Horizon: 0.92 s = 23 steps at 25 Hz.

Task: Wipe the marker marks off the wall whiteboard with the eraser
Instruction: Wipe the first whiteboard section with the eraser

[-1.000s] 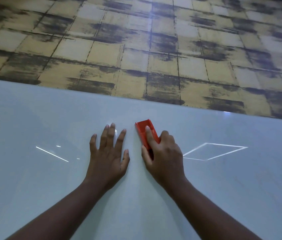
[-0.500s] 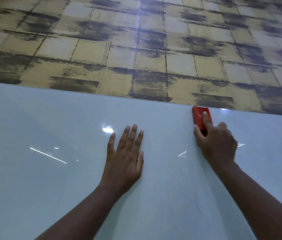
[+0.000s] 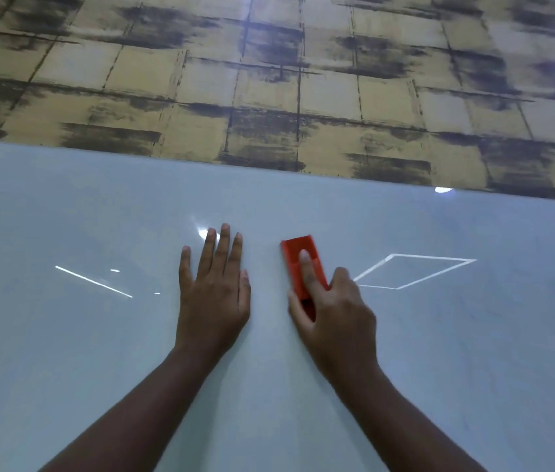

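1. We are standing close to the whiteboard (image 3: 65, 335). It fills the lower part of our view, and the tiled-pattern wall (image 3: 269, 80) shows above its top edge.

2. Our right hand (image 3: 334, 311) holds the red eraser (image 3: 301, 267). The thumb is on one side, one finger lies along the top of it, and the other fingers curl round the far side. The eraser looks pressed flat on the board, near the middle and a little below the top edge.

3. Our left hand (image 3: 215, 291) lies flat on the board just beside the eraser. Its fingers are straight and a little spread. It holds nothing. We think it only helps us lean steady.

4. We cannot see any clear marker marks near the eraser. The board around both hands looks clean and shiny.

5. The bright white lines, like the diamond shape (image 3: 412, 270) to the right and the slanted line (image 3: 94, 281) to the left, look like lights shining on the board, not ink.

6. There may be very faint grey streaks low on the right side, but they are too pale for us to be sure.

7. So we think most of the wiping in this part is done. What is left, as far as we can tell, is to go over any faint bits and the parts of the board we cannot see from here.
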Tool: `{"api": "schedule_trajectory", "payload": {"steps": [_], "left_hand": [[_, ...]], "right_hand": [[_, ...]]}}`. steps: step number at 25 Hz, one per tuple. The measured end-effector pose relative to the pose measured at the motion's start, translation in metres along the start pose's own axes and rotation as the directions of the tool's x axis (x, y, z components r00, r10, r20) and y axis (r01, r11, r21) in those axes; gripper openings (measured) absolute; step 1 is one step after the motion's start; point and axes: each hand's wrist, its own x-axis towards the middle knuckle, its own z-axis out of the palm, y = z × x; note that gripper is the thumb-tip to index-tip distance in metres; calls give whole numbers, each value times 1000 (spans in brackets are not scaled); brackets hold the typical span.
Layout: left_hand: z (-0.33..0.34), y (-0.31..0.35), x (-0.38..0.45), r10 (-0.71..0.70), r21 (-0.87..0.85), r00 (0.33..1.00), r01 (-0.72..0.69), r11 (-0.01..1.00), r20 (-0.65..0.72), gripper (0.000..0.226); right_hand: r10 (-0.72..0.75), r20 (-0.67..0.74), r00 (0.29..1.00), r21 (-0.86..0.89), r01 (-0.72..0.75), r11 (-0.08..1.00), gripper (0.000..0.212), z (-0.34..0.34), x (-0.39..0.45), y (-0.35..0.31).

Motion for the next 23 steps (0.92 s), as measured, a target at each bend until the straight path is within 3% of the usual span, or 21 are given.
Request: {"api": "schedule_trajectory", "payload": {"steps": [3,5,8,12,17,21,23], "left_hand": [[-2,5,-16,-10,-12,1000,11,1000,20,65],[-4,5,-29,26,0,999,-26,1000,21,65],[-6,-1,-47,88,-6,996,-88,996,5,65],[-4,-8,-66,133,-20,991,-133,991,-3,65],[-8,-10,-78,144,-66,989,-143,988,14,65],[-14,-18,-99,182,-104,982,-176,979,50,65],[-17,-24,-111,203,-107,976,-195,975,75,66]], "right_hand": [[-124,43,991,-3,124,992,65,-6,-22,4],[-129,45,991,-37,131,991,63,-12,-20,13],[60,9,998,-87,-59,994,66,-22,-15,47],[317,2,948,-118,-315,942,66,-34,-34,76],[471,61,880,3,-472,882,70,-33,-52,20],[208,142,968,-7,-209,978,73,-28,-98,-45],[85,194,977,-29,-80,996,72,-27,-125,-62]]}}
